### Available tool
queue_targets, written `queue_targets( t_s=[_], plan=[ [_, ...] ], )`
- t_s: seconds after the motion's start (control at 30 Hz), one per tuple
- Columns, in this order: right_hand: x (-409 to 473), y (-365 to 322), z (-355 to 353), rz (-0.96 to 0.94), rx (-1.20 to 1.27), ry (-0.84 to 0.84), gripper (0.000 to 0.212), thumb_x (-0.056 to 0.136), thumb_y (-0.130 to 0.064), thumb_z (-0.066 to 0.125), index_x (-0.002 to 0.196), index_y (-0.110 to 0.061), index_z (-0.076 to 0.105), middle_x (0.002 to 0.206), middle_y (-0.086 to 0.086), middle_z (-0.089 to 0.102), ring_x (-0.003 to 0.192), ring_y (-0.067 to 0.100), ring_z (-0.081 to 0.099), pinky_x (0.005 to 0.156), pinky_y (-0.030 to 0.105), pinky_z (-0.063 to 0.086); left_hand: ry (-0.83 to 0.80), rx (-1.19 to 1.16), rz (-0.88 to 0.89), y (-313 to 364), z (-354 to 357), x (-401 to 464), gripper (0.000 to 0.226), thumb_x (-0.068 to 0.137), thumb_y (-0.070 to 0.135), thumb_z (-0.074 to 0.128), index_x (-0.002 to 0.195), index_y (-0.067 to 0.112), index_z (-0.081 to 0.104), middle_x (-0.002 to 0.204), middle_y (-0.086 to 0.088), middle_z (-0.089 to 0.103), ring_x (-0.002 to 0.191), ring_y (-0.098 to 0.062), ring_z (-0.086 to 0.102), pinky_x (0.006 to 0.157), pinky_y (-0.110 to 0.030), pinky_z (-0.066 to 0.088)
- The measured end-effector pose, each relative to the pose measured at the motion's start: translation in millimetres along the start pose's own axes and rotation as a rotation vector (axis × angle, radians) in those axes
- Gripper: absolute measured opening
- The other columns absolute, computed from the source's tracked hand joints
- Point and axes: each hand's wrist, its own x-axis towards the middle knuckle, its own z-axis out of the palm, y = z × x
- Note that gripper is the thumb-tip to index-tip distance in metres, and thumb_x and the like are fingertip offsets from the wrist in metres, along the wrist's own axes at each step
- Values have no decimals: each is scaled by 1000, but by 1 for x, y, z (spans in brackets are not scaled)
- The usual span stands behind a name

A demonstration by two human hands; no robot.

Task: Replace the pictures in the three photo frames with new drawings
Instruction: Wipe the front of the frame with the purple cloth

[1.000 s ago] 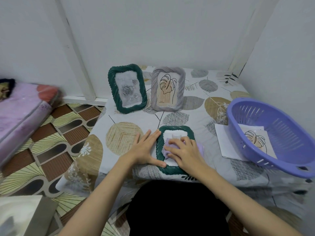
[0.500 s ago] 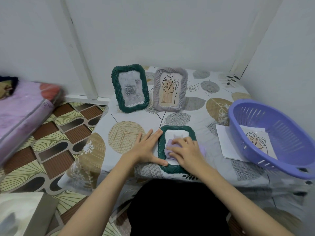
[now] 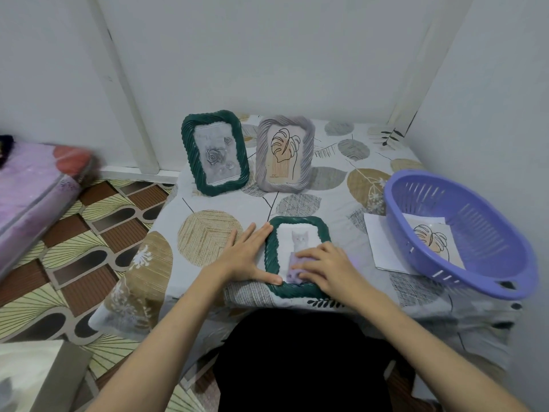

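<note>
Grey frame (image 3: 285,153) at table's far edge holds leaf drawing; rose frame (image 3: 215,153) beside it unchanged. Cat-photo frame (image 3: 297,254) at near edge: left hand (image 3: 246,257) flat, steadying; right hand (image 3: 326,270) presses purple cloth (image 3: 294,273).

Soft, even, cool-toned light is filling the room, with no single source showing; the pale grey walls (image 3: 267,49) are reading flat and slightly dim. Shadows are staying faint: only a thin dark edge is lying under the rim of the purple slotted plastic basket (image 3: 463,233) and beneath the two bare forearms. No harsh glare is appearing, though the glazing of the upright dark green rope-edged photo frame (image 3: 214,153) is looking milky and washed out. Wide-angle distortion is bending the white wall trims outward toward the corners. The pink quilted mattress (image 3: 32,191) at the left edge is smearing with blur; the centre is holding reasonably sharp.
</note>
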Motion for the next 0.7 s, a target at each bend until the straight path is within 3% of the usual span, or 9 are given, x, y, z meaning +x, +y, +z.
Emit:
queue_targets(
  t_s=[0.13,0.27,0.37,0.47,0.57,0.63,0.7],
  plan=[
    [1,21,-11,109,-75,80,40,83,-48,41,85,-27,75,94,-8,71,69,26,56,59,37,50,-6,-27,-8,2,-1,-2,119,62,69,65,148,28,-6,156,13,-8,143,-9,-14,114,-43,-15],
    [-30,1,-9,36,77,135,59,94,-55,26,84,-22,74,97,-6,71,70,27,56,63,38,49,3,-14,-6,0,0,-1,120,60,72,63,147,28,-7,156,13,-9,143,-9,-15,114,-44,-15],
    [-26,-14,6,29,86,138,47,94,-50,33,90,-24,72,100,-8,70,79,18,45,71,29,41,0,-4,13,-2,1,1,137,38,96,42,147,29,-7,156,14,-9,142,-8,-15,113,-43,-15],
    [-17,-2,6,69,-53,242,30,83,-40,47,85,-24,72,91,-10,71,74,14,37,64,30,43,13,-20,21,-4,2,2,146,24,101,26,147,31,-6,156,16,-7,143,-8,-13,114,-43,-14],
    [-29,8,-3,105,-26,273,37,89,-45,42,86,-23,72,93,-9,72,70,19,46,61,32,51,11,-30,27,-5,3,2,144,26,100,29,147,31,-6,156,15,-7,143,-8,-14,114,-43,-15],
    [-39,-2,-1,96,45,257,48,95,-52,29,92,-26,70,96,-9,71,70,20,47,67,30,43,7,-22,27,-4,2,2,144,27,97,39,147,31,-6,156,14,-7,143,-8,-14,113,-43,-15],
    [-40,-22,5,104,121,215,46,96,-49,27,98,-28,68,100,-9,70,74,17,41,70,28,36,6,-11,21,-3,2,1,140,33,92,46,147,30,-6,156,13,-7,143,-9,-13,114,-43,-14]
  ],
)
